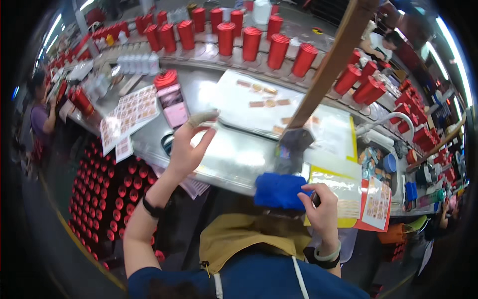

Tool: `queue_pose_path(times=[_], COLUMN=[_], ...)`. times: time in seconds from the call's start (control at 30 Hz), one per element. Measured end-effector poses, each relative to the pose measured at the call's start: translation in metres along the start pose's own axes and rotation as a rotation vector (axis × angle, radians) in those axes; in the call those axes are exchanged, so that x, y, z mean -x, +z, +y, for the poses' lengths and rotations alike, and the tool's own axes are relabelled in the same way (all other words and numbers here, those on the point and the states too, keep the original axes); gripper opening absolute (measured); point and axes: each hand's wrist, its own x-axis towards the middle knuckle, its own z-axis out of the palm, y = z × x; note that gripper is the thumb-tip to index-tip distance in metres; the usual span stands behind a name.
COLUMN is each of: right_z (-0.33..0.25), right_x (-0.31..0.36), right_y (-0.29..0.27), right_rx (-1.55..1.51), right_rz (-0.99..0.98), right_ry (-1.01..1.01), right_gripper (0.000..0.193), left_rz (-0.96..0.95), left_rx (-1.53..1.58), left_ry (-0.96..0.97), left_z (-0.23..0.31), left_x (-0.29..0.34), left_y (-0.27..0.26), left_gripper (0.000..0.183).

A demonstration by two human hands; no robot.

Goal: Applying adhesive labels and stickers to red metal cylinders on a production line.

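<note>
My left hand (186,149) is raised over the near left part of the metal table (239,154), thumb and fingers apart, with nothing in it. One finger seems to wear a pale cover. My right hand (322,207) is at the table's front edge, thumb and forefinger curled around a small dark thing (315,199) that I cannot make out. Its fingertips meet the right end of a fuzzy blue cloth or pad (282,191). Beyond my left hand stands a pink and black box (174,104). Brown and gold stickers (269,103) lie on a white sheet (231,94).
A wooden post (331,65) rises from the table. Red canisters (251,44) line a conveyor behind it. Sticker sheets (132,114) lie at the left, a yellow-edged folder (338,187) at the right. Black crates of red canisters (107,194) stand below left. Other people work on both sides.
</note>
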Motion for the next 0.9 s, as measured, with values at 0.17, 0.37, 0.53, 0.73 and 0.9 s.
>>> queue_pose_path(times=[0.17,0.37,0.53,0.73,0.9], right_z=[0.067,0.106,0.136,0.113,0.107], right_x=[0.0,0.001,-0.011,-0.094,-0.177], right_y=[-0.037,-0.055,-0.099,-0.134,-0.13], right_rx=[0.043,0.116,0.229,0.299,0.306], right_rz=[0.203,0.276,0.237,0.167,0.094], right_ry=[0.152,0.344,0.461,0.115,-0.177], right_gripper=[0.017,0.019,0.021,0.021,0.024], left_rz=[-0.183,0.171,0.217,0.385,0.321], left_rx=[-0.202,-0.582,-0.916,-0.63,-0.34], left_ry=[0.154,0.088,0.206,0.312,0.452], left_z=[-0.061,-0.187,-0.196,-0.21,-0.16], left_x=[-0.197,-0.4,-0.44,-0.426,-0.367], left_y=[0.109,0.173,0.228,0.219,0.221], left_gripper=[0.074,0.096,0.077,0.073,0.078])
